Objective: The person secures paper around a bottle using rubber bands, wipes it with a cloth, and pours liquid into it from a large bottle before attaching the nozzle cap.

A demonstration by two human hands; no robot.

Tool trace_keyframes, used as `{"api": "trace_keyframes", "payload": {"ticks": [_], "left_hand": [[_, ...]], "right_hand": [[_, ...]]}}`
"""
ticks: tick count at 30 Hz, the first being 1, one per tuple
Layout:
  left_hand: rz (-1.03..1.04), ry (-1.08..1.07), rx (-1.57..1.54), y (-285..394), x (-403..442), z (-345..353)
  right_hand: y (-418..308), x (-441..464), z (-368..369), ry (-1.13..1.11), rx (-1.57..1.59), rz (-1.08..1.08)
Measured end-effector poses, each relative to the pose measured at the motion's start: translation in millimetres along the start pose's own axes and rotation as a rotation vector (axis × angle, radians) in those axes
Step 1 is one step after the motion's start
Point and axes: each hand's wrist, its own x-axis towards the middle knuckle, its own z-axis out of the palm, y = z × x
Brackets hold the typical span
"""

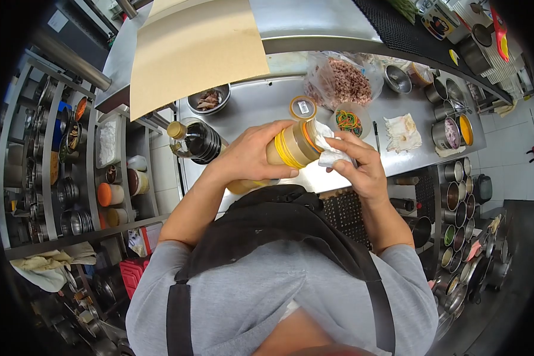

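My left hand (pixel 250 149) is wrapped round a tilted tub (pixel 285 148) with several yellow bands about its side. A crumpled white paper towel (pixel 327 155) is pinched in my right hand (pixel 362 166) and pressed against the rim end of the tub. Just beyond my hands lies a round lid with a white label (pixel 303 107). Coloured rubber bands (pixel 348 121) fill a clear round container (pixel 365 117) near my right fingers. Left of my left hand, a large bottle of dark liquid (pixel 203 142) leans in view. The tub's contents are hidden.
A metal bowl (pixel 224 95) with food pieces stands at the back left, partly under brown cardboard (pixel 196 50). A plastic bag of reddish-brown pieces (pixel 344 83) sits at the back. To the right are a pen (pixel 376 136), a stained cloth (pixel 402 132) and metal pots (pixel 442 133).
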Motion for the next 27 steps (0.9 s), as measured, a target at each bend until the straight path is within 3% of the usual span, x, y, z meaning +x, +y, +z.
{"api": "trace_keyframes", "payload": {"ticks": [2,12,14,15,17,27], "left_hand": [[0.059,0.171,0.335,2,2,3],[0.092,0.259,0.437,-13,6,14],[0.033,0.171,0.077,-22,4,20],[0.028,0.168,0.075,-27,4,22],[-0.2,0.147,-0.308,-34,8,24],[-0.211,0.078,-0.674,-41,5,17]], "right_hand": [[2,-3,2,0.027,0.121,0.069],[25,10,13,0.176,0.028,0.124],[25,13,4,0.15,0.061,0.295],[28,17,1,0.141,0.097,0.32],[29,20,0,0.132,0.096,0.331],[25,34,8,0.082,-0.031,0.315]]}}
